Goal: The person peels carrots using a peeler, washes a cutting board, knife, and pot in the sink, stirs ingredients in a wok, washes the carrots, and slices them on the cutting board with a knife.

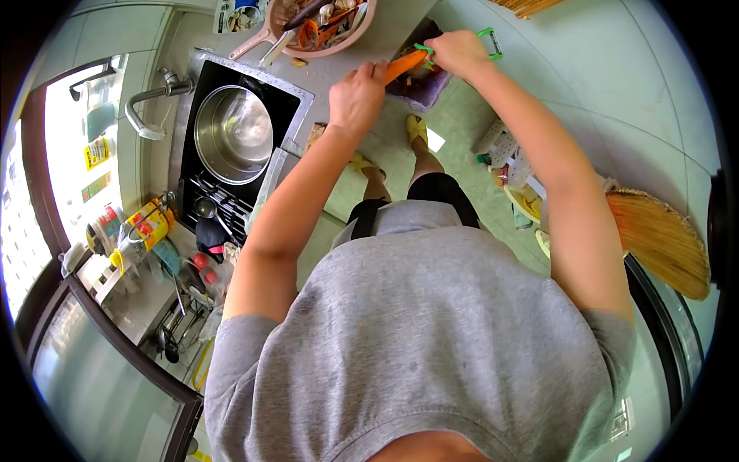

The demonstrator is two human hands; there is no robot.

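My left hand (358,98) is closed around one end of an orange carrot (403,66) and holds it out at a slant. My right hand (459,54) grips a green peeler (493,45); its green handle loop sticks out past the hand, and its head is against the far end of the carrot. Below the carrot stands a waste bin with a purple rim (428,97), with dark scraps inside. The hand partly hides the peeler's middle.
At left, a steel pot (233,135) sits in the sink (296,100) under a faucet (142,108). A pink basin (368,23) of mixed vegetables and scraps rests on the counter. A straw broom (662,242) and a white basket (504,142) are at right.
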